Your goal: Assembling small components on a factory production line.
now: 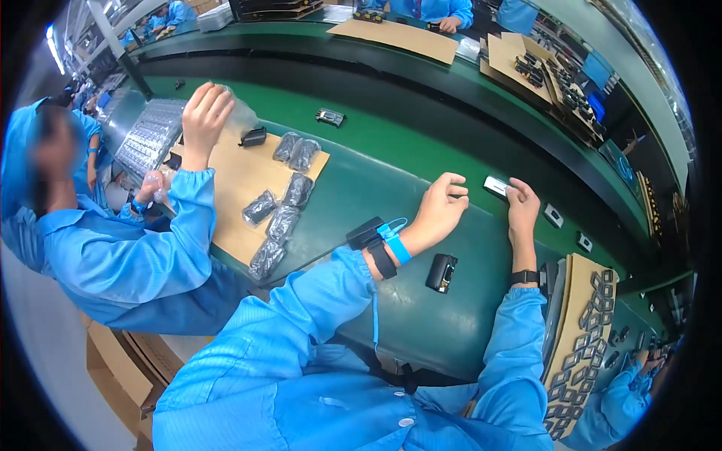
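Observation:
My left hand (440,213) is over the green table (406,316), fingers loosely bent and apart, with nothing visible in them. A blue strap and a black band circle that wrist. At the far side, over the green belt (421,154), my right hand (523,210) has its thumb and fingertips on the right end of a small white-faced rectangular device (495,187). A black casing (442,273) with exposed inner parts lies on the table between my forearms.
Similar devices sit on the belt: one (330,116) leftward, others (553,216) rightward. To the left, a co-worker (135,248) handles clear plastic beside cardboard (233,214) bearing several bagged black units (283,223). Close on my right stands a cardboard sheet of black frames (583,353).

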Demonstrator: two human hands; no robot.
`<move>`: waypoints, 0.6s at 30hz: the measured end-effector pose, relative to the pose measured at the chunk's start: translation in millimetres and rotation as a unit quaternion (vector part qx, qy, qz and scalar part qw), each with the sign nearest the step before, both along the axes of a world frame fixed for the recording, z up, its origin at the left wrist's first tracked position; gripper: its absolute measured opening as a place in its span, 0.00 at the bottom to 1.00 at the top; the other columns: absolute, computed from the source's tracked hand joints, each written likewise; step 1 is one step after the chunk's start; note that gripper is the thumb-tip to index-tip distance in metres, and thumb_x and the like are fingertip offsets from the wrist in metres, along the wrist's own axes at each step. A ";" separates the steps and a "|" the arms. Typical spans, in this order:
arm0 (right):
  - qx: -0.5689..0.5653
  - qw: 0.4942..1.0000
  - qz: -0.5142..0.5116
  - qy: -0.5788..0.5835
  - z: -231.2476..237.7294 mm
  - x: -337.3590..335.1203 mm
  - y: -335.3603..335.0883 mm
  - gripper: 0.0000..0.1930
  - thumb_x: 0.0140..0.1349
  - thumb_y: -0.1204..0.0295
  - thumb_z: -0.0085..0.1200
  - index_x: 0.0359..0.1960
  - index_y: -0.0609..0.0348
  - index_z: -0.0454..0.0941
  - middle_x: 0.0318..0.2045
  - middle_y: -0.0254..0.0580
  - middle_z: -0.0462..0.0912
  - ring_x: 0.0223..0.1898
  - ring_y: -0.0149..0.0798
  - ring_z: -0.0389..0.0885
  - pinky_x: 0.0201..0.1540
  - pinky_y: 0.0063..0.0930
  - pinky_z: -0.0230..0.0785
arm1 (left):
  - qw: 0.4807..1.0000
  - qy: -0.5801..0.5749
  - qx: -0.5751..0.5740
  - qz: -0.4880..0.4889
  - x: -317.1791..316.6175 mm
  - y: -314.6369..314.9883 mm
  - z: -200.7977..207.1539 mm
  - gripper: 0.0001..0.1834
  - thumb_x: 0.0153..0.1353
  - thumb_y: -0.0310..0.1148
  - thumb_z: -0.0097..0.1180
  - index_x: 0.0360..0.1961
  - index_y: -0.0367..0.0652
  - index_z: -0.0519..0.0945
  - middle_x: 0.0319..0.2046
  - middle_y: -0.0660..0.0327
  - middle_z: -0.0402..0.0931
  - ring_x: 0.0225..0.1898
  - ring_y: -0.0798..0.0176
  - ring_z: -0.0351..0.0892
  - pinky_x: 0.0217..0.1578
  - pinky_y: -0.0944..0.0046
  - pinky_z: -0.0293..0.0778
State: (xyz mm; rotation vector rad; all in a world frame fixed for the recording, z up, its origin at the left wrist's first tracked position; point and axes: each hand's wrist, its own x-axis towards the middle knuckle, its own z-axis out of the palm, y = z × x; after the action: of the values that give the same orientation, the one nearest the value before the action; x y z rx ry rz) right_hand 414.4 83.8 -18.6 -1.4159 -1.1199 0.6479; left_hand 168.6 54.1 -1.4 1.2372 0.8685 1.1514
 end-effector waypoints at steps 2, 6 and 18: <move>0.001 0.993 -0.001 -0.117 -9.2 10.6 6.7 0.12 0.69 0.80 0.59 0.52 0.66 0.85 0.37 0.36 0.88 0.39 0.26 0.83 0.46 0.22 0.73 | 1.000 0.009 0.003 0.012 0.8 3.4 -4.2 0.23 0.67 0.22 0.58 0.63 0.35 0.71 0.54 0.50 0.81 0.46 0.64 0.85 0.41 0.65 0.82; 0.003 0.997 -0.014 -0.077 -7.0 -2.7 9.1 0.11 0.68 0.78 0.60 0.50 0.67 0.86 0.36 0.35 0.89 0.37 0.28 0.84 0.47 0.24 0.76 | 1.000 0.001 0.003 0.011 -6.4 1.7 -2.6 0.20 0.67 0.21 0.58 0.60 0.36 0.74 0.53 0.52 0.82 0.45 0.63 0.86 0.40 0.65 0.82; 0.112 0.934 -0.151 -0.305 5.4 -26.8 -12.8 0.12 0.66 0.71 0.64 0.50 0.55 0.87 0.55 0.45 0.82 0.61 0.50 0.76 0.63 0.43 0.69 | 0.999 0.020 -0.031 -0.022 -5.8 -5.2 4.6 0.13 0.71 0.24 0.57 0.55 0.37 0.79 0.50 0.56 0.84 0.47 0.64 0.86 0.42 0.66 0.81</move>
State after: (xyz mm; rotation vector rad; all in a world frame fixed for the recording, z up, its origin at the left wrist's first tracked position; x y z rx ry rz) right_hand 387.6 71.0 -13.2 -1.5872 -1.3571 -0.1609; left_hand 162.8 49.0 3.2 1.2257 0.8964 1.0605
